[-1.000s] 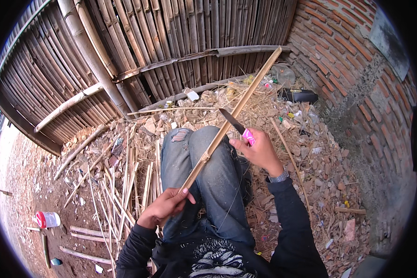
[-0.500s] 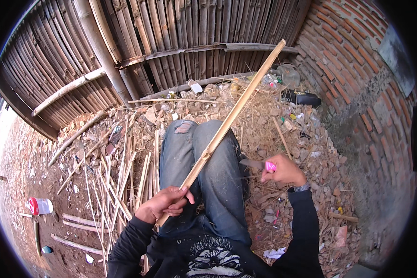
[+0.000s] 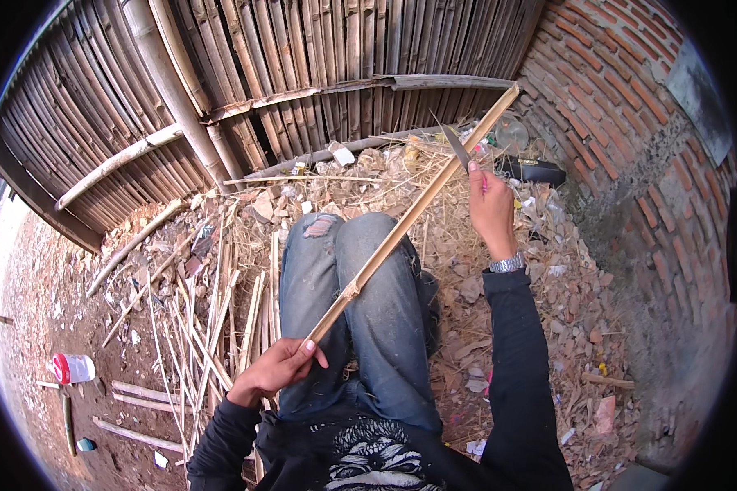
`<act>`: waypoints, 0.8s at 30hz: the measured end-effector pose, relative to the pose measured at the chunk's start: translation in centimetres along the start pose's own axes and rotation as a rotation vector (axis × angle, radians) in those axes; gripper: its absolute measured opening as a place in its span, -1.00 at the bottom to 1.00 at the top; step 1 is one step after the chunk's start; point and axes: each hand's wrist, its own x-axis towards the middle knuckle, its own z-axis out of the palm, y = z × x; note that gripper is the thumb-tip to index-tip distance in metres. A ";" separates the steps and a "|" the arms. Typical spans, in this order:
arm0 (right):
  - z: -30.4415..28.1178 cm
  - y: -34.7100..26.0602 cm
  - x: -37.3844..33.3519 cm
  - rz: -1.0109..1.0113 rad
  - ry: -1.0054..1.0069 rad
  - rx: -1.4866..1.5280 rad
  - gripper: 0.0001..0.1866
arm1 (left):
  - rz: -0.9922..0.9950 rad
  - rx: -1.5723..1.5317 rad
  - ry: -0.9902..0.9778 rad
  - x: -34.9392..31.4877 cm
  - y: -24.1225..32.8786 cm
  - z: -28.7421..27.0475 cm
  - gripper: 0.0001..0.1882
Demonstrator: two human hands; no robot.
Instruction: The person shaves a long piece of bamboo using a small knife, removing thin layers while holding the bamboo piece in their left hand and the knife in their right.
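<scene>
A long split bamboo strip [image 3: 403, 227] slants across my jeans-clad thighs, its near end by my left side and its far end pointing to the upper right. My left hand [image 3: 280, 366] grips the near end, thumb on top. Well up the strip, my right hand [image 3: 491, 208] is closed around the pink handle of a knife [image 3: 455, 146]. The blade points up and to the left and overlaps the strip near its far end. Whether its edge touches the bamboo I cannot tell. A watch [image 3: 508, 263] is on my right wrist.
Several cut bamboo strips [image 3: 213, 327] lie on the ground to my left, near a clear tub with a red lid [image 3: 72, 368]. Rubble and straw cover the ground around my knees. A bamboo wall [image 3: 319, 49] stands ahead, a brick wall [image 3: 630, 106] to the right.
My right hand has moved up and forward with the knife, from beside my right knee to the strip's far part. The strip's far end has shifted slightly right and down.
</scene>
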 end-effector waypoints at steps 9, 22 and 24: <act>3.2 1.7 3.3 -0.001 0.024 -0.011 -0.41 | 0.026 0.263 0.140 -0.3 -0.3 -0.3 -0.51; 1.6 -1.1 -2.9 0.037 -0.257 0.096 -0.41 | -0.043 0.135 0.087 0.0 -0.3 0.4 -0.52; 1.5 -1.9 -4.3 0.016 -0.286 0.107 -0.40 | -0.082 0.086 0.082 -0.2 -0.1 0.4 -0.53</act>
